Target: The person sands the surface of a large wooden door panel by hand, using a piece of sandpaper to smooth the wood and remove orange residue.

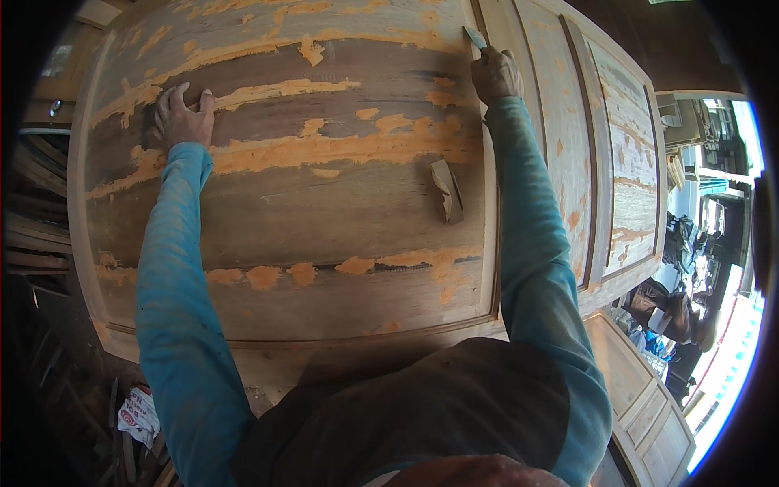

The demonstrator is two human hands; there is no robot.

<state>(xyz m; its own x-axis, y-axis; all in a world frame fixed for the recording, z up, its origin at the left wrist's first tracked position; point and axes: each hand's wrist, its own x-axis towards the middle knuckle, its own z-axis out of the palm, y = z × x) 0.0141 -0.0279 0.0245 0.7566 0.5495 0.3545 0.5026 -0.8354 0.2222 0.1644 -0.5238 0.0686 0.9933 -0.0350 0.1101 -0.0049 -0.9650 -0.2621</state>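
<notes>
A large wooden panelled door (341, 211) lies before me, with orange filler (284, 154) spread in long streaks and patches over its boards. My left hand (185, 118) rests on the far left of the panel, its fingers spread over the wood beside a filler streak. My right hand (497, 75) is closed round a putty knife (475, 37) at the far right edge of this panel. The knife's blade points away to the left, by the frame moulding; its handle is mostly hidden in my fingers. A folded, worn piece of sandpaper (445, 191) lies on the panel, nearer me than my right hand.
Raised moulding (574, 73) divides the door on the right, where a narrower panel (629, 146) also bears filler. Another panelled door (641, 390) stands low at right. Stacked timber (36, 203) and a white printed bag (139, 415) are at left. Clutter (673, 312) fills the right.
</notes>
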